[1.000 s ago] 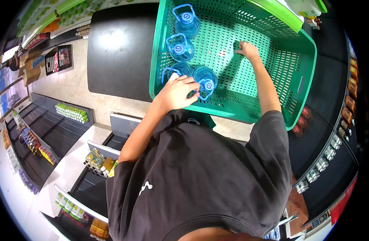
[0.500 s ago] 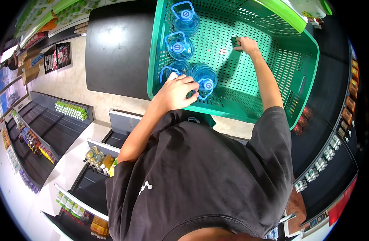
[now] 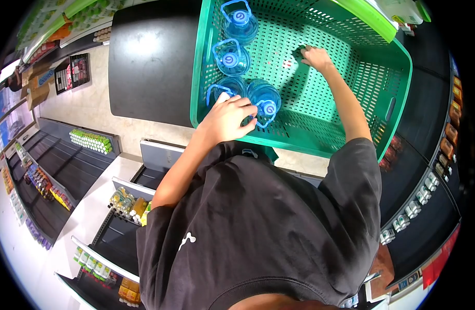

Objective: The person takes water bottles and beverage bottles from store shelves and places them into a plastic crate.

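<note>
Right hand (image 3: 316,58) slightly nearer the blue bottles (image 3: 241,29), left hand (image 3: 229,118) over two, both grips unclear, crate (image 3: 384,98) walls around

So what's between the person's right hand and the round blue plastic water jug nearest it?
Just the bare, perforated floor of the green plastic crate, partly shadowed. The head view shows that between right hand and jug.

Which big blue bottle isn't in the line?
The handled bottle nearest the middle of the green basket; the other three bottles line up along its left wall.
</note>
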The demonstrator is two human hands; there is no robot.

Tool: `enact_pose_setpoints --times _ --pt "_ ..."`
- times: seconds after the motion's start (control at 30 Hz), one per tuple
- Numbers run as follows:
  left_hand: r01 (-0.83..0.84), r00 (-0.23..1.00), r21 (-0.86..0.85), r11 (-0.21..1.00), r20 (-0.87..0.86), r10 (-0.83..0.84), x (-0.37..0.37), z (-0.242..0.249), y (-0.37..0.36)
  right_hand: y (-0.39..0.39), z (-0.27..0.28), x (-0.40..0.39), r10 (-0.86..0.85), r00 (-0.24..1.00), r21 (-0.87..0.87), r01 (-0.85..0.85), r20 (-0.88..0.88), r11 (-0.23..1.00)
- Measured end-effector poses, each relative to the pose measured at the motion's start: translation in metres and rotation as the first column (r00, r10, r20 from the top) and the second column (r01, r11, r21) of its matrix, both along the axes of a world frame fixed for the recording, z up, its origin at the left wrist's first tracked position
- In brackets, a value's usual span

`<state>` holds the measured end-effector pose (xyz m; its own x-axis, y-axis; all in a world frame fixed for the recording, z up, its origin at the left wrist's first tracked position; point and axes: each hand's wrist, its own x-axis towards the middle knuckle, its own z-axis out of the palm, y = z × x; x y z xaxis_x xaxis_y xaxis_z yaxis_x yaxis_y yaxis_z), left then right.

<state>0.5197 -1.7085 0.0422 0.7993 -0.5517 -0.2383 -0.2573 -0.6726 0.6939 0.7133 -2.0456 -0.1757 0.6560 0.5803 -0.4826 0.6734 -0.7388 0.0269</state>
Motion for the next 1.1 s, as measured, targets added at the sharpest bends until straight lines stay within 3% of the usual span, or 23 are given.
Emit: enact_pose_setpoints --times 0.4,0.5,0.63,1.1 --pt "0.004 1.0 0.006 1.0 0.0 -0.004 -0.001 -0.001 0.0 0.0 -0.023 -0.026 -0.051 0.982 0.102 0.033 0.182 0.994" --pt "0.003 1.0 0.004 1.0 0.0 -0.003 -0.002 -0.003 0.0 -0.001 -0.026 -0.036 -0.034 0.954 0.12 -0.002 0.298 0.993" --pt "0.003 1.0 0.016 1.0 0.003 -0.003 -0.002 -0.003 0.0 0.0 -0.031 -0.045 -0.013 0.945 0.126 -0.029 0.327 0.992" --pt "0.008 1.0 0.014 1.0 0.011 -0.008 -0.001 -0.001 0.0 0.012 -0.038 -0.06 0.039 0.88 0.001 -0.046 0.474 0.999"
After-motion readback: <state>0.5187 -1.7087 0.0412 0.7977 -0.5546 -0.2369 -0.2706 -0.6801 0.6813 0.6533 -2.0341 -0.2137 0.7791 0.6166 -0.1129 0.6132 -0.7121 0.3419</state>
